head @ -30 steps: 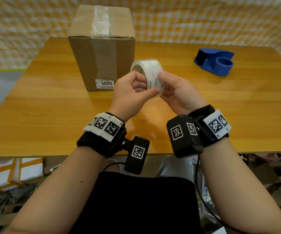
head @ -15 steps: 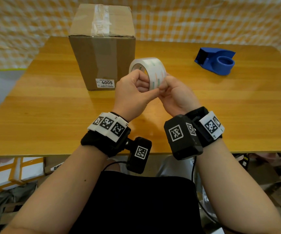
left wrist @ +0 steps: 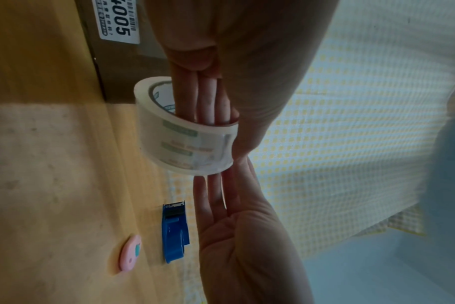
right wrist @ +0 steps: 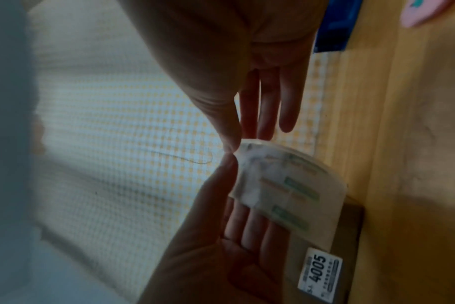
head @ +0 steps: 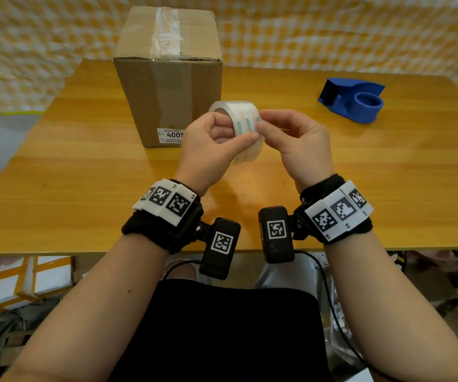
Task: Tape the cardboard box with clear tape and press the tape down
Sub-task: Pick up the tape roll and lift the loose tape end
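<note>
The brown cardboard box (head: 167, 86) stands upright at the table's back left, with old clear tape along its top seam and a "4005" label low on its front. I hold the clear tape roll (head: 245, 119) in the air in front of the box. My left hand (head: 214, 144) grips it, with fingers through the core (left wrist: 203, 102) and the thumb on the outside. My right hand (head: 296, 139) pinches at the roll's right edge with thumb and forefinger (right wrist: 231, 142); its other fingers are straight. No loose tape end shows.
A blue tape dispenser (head: 353, 99) sits at the back right of the wooden table (head: 84, 188). A small pink object (left wrist: 130, 255) lies near the dispenser. A checked cloth hangs behind the table. Boxes and clutter lie on the floor below the front edge.
My right hand has turned and slid from under the roll to its right edge. The left hand has kept the roll and turned it a little.
</note>
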